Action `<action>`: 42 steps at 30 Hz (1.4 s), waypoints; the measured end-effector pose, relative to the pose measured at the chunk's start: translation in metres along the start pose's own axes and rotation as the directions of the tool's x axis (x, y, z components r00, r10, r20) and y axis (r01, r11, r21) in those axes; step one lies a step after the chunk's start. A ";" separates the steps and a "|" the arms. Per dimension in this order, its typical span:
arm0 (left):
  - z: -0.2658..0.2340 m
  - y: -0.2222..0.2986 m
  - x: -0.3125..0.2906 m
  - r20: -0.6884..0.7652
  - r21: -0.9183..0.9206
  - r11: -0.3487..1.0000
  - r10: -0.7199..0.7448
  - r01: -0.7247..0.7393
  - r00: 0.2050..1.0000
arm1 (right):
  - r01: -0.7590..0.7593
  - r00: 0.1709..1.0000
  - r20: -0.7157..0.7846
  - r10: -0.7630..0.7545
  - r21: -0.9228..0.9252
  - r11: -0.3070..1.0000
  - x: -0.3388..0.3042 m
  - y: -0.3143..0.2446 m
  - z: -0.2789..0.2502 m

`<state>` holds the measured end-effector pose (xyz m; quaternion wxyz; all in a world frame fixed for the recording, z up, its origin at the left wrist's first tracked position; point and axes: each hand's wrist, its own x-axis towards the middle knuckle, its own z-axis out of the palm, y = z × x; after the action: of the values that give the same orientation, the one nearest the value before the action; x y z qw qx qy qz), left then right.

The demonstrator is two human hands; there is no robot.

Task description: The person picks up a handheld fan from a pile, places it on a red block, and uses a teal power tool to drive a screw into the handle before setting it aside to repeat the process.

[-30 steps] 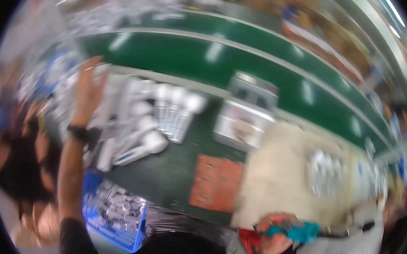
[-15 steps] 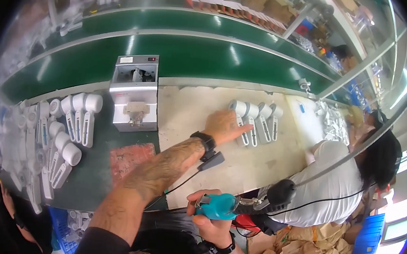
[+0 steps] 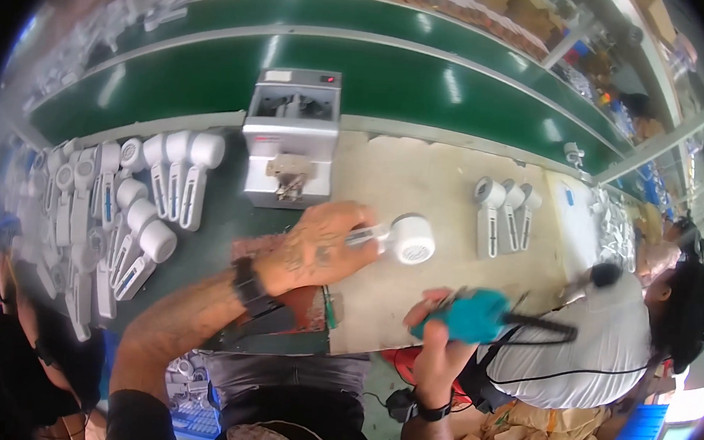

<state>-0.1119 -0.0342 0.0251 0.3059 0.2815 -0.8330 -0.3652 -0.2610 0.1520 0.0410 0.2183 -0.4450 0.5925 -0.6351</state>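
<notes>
Gripping a teal tool [image 3: 477,314], the worker's right hand [image 3: 443,351] sits nearest. The left hand [image 3: 317,249] grasps a white round-headed device [image 3: 412,239] by its handle, over the beige sheet [image 3: 369,321] — the row of devices [image 3: 513,195] beyond now numbers three, down from four. Farther back, the dark desk [image 3: 216,238] carries a grey machine [image 3: 293,145]; a long green panel [image 3: 404,79] crosses behind.

Item: bare span of pale sheet [image 3: 455,170], passable from where I stand, running between the held white device [image 3: 412,240] and three white devices [image 3: 508,217] at right. Item: lane of green counter [image 3: 223,230], narrow, between a crowded white cluster [image 3: 152,241] and the grey machine [image 3: 292,145]. Obstacles: the machine, beyond the left fingers [image 3: 352,213]; the teal tool [image 3: 477,313], at the near side in the right fingers [image 3: 436,336]; a white-shirted co-worker [image 3: 586,342], filling the near right corner.
</notes>
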 end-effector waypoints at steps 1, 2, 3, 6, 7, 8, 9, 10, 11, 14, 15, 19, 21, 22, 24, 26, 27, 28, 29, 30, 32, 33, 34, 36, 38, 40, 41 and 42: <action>-0.020 0.000 -0.019 -0.010 0.006 1.000 -0.023 0.023 1.000 | -0.029 1.000 0.006 0.029 0.022 0.999 0.013 -0.007 0.011; -0.040 0.001 -0.033 0.068 0.044 0.996 -0.074 0.071 0.995 | -0.044 0.998 0.036 0.043 0.016 0.999 0.024 -0.006 0.017; -0.053 -0.003 -0.043 0.139 0.082 0.991 -0.121 0.110 0.983 | -0.033 0.998 0.052 0.033 0.012 0.999 0.037 -0.003 0.024; -0.065 -0.023 -0.064 0.142 0.144 0.989 0.018 -0.039 0.990 | -0.003 0.999 0.053 -0.005 0.163 0.987 0.066 -0.005 0.053; -0.068 -0.028 -0.068 0.156 0.167 0.980 0.085 -0.111 0.984 | 0.004 0.998 0.068 -0.015 0.161 0.987 0.073 -0.009 0.065; -0.071 -0.033 -0.070 0.182 0.183 0.976 0.087 -0.121 0.979 | -0.003 0.995 0.101 -0.024 0.257 0.966 0.079 -0.015 0.079; -0.072 -0.033 -0.073 0.168 0.181 0.976 0.089 -0.120 0.982 | -0.011 0.991 0.129 -0.036 0.347 0.938 0.085 -0.022 0.092; -0.071 -0.032 -0.078 0.107 0.165 0.972 0.148 -0.165 0.983 | 0.012 0.988 0.135 -0.071 0.392 0.920 0.093 -0.024 0.107; -0.068 -0.035 -0.081 0.048 0.150 0.966 0.205 -0.210 0.978 | 0.013 0.987 0.143 -0.074 0.385 0.923 0.099 -0.027 0.122; -0.071 -0.040 -0.088 0.069 0.212 0.948 0.228 -0.238 0.971 | 0.106 0.974 0.146 -0.173 0.380 0.919 0.116 -0.040 0.167; -0.070 -0.041 -0.091 0.052 0.263 0.931 0.248 -0.253 0.967 | 0.133 0.967 0.162 -0.195 0.329 0.935 0.122 -0.038 0.181; -0.069 -0.047 -0.097 0.018 0.227 0.955 0.191 -0.190 0.981 | 0.179 0.945 0.226 -0.236 0.247 0.952 0.129 -0.021 0.213; -0.070 -0.045 -0.095 0.031 0.190 0.953 0.234 -0.236 0.972 | 0.221 0.925 0.245 -0.290 0.275 0.936 0.130 -0.003 0.218; -0.070 -0.045 -0.096 0.030 0.186 0.954 0.233 -0.234 0.972 | 0.216 0.921 0.253 -0.295 0.298 0.930 0.128 0.004 0.217; -0.068 -0.045 -0.097 0.031 0.164 0.959 0.229 -0.231 0.973 | 0.202 0.920 0.264 -0.291 0.319 0.926 0.125 0.007 0.218; -0.067 -0.048 -0.095 0.031 0.176 0.958 0.225 -0.227 0.974 | 0.106 0.929 0.303 -0.212 0.331 0.938 0.122 0.005 0.212; -0.068 -0.050 -0.098 0.030 0.198 0.955 0.218 -0.220 0.976 | 0.092 0.935 0.296 -0.193 0.321 0.942 0.116 -0.003 0.209; -0.069 -0.053 -0.100 0.045 0.182 0.959 0.211 -0.216 0.976 | 0.073 0.938 0.310 -0.154 0.258 0.963 0.110 -0.013 0.204; -0.067 -0.053 -0.097 0.000 0.210 0.956 0.207 -0.202 0.978 | 0.056 0.936 0.332 -0.118 0.191 0.980 0.107 -0.017 0.195; -0.065 -0.053 -0.095 -0.045 0.239 0.953 0.202 -0.186 0.978 | 0.040 0.943 0.311 -0.120 0.251 0.967 0.100 -0.014 0.184; -0.065 -0.050 -0.094 -0.035 0.205 0.961 0.194 -0.183 0.980 | 0.066 0.950 0.276 -0.144 0.273 0.960 0.087 -0.020 0.162; -0.065 -0.049 -0.093 -0.028 0.188 0.964 0.197 -0.189 0.980 | 0.073 0.949 0.280 -0.149 0.265 0.962 0.084 -0.020 0.153; -0.064 -0.049 -0.094 -0.048 0.216 0.960 0.196 -0.181 0.979 | 0.065 0.948 0.284 -0.141 0.261 0.963 0.081 -0.020 0.150; -0.063 -0.052 -0.094 -0.040 0.198 0.964 0.190 -0.178 0.981 | 0.055 0.945 0.295 -0.141 0.282 0.958 0.077 -0.018 0.146; -0.062 -0.052 -0.095 -0.034 0.185 0.967 0.183 -0.174 0.982 | 0.069 0.951 0.271 -0.150 0.287 0.955 0.075 -0.013 0.150; -0.061 -0.052 -0.096 -0.040 0.192 0.967 0.176 -0.165 0.984 | 0.083 0.955 0.249 -0.160 0.296 0.952 0.073 -0.010 0.150; -0.061 -0.052 -0.097 -0.039 0.193 0.968 0.173 -0.162 0.984 | 0.052 0.952 0.275 -0.134 0.286 0.957 0.072 -0.010 0.150; -0.061 -0.052 -0.097 -0.045 0.188 0.968 0.175 -0.164 0.983 | 0.022 0.948 0.301 -0.108 0.276 0.961 0.071 -0.009 0.150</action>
<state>0.0080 -0.0232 -0.0113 0.3342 0.2474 -0.8743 -0.2505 -0.1714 0.0128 0.0563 0.3467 -0.5255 0.4435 -0.6380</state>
